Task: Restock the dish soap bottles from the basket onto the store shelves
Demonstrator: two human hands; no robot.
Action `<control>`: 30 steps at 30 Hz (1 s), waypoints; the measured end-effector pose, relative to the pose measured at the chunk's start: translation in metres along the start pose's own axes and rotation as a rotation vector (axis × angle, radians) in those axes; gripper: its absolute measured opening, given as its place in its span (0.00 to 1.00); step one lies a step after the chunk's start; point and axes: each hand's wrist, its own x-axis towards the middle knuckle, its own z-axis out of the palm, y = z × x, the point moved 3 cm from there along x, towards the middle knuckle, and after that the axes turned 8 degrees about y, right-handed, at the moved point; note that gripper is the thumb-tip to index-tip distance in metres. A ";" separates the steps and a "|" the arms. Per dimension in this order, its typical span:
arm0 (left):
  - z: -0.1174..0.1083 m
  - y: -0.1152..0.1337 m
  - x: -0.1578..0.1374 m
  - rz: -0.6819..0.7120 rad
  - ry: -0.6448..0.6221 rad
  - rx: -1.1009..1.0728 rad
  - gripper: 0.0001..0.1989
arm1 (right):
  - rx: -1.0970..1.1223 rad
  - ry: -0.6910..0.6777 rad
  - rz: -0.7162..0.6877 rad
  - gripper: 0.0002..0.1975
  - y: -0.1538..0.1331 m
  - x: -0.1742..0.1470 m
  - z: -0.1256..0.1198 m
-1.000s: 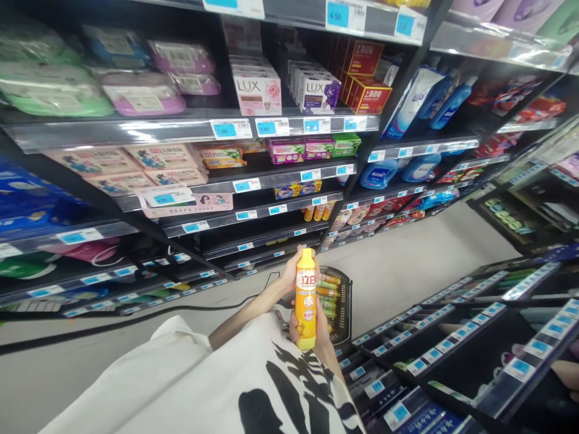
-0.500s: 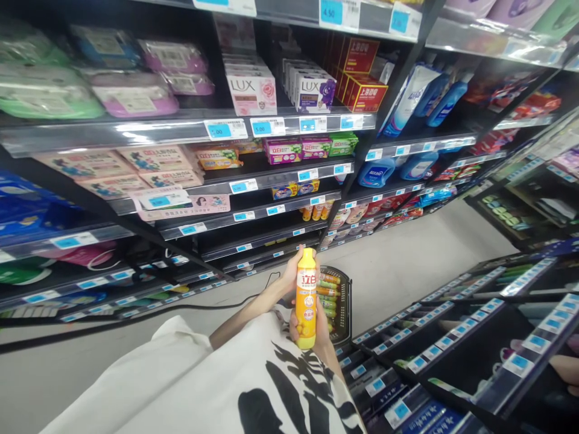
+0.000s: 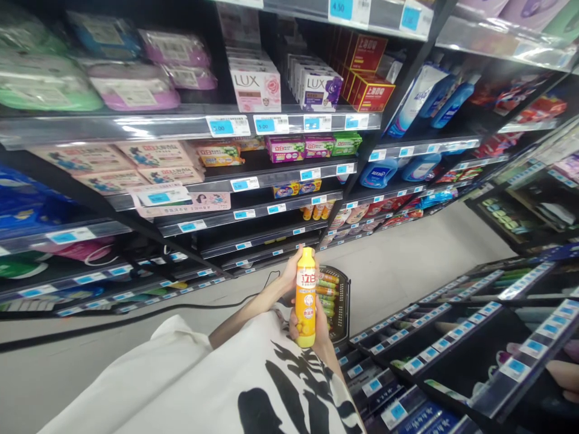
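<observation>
A yellow bottle [image 3: 305, 304] is held in front of the person's body, its printed label turned toward the head camera and its yellow cap [image 3: 306, 257] at the far end. The left hand [image 3: 291, 272] grips the neck, fingers curled around it just below the cap. The right hand [image 3: 321, 331] is wrapped around the lower body from behind, with its fingertips showing along the left edge; the hidden parts of both grips cannot be told.

For a steady hold, the right hand should bear the weight low on the bottle while the left guides the neck lightly, since a hard squeeze on a soft-looking plastic side could dent it or make it slip. Fingers are best at the edges, as here, so that the label reads clearly.

Just beyond the right hand in the view is a dark basket [image 3: 347, 304], with several bottles [image 3: 326, 292] lying side by side in it. A white shirt [image 3: 194, 386] with black print fills the space nearest the camera. Farther out, orange bottles [image 3: 317, 211] stand on a low shelf, with soap boxes [image 3: 256, 90] higher up and blue bottles [image 3: 379, 175] to their right.
</observation>
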 end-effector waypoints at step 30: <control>-0.004 0.006 -0.007 -0.009 -0.019 -0.035 0.25 | 0.255 0.102 0.214 0.34 0.019 -0.003 0.000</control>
